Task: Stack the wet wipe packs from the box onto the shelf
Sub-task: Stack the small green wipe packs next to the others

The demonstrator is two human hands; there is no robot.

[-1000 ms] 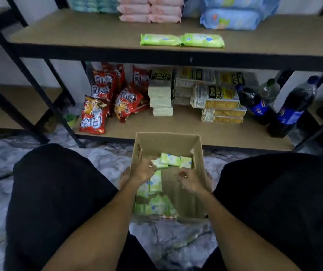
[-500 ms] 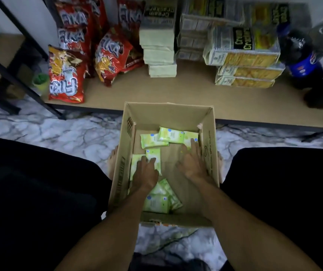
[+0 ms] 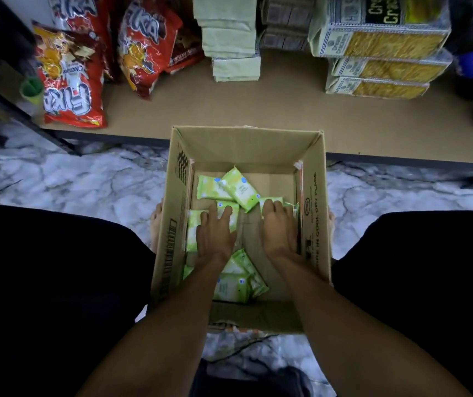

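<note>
Reaching into the box (image 3: 172, 224) with both hands right now. The left hand (image 3: 215, 233) lies spread on a wet wipe pack (image 3: 193, 233) by the box's left wall, fingers straight, pressing rather than gripping. The right hand (image 3: 279, 227) sits on another pack (image 3: 271, 200) against the box's right wall. Its fingertips dip over the far edge, but honestly I can't tell if it has closed on it.

More loose packs (image 3: 239, 189) lie toward the box's far-left corner, and a few (image 3: 232, 287) near its front wall. None are lifted yet.

These look light and squishy, with slick plastic film, so they'll probably sag and slide. I'd grab across the short width, thumb on one long edge, fingers on the other. Corners would just flop.
</note>
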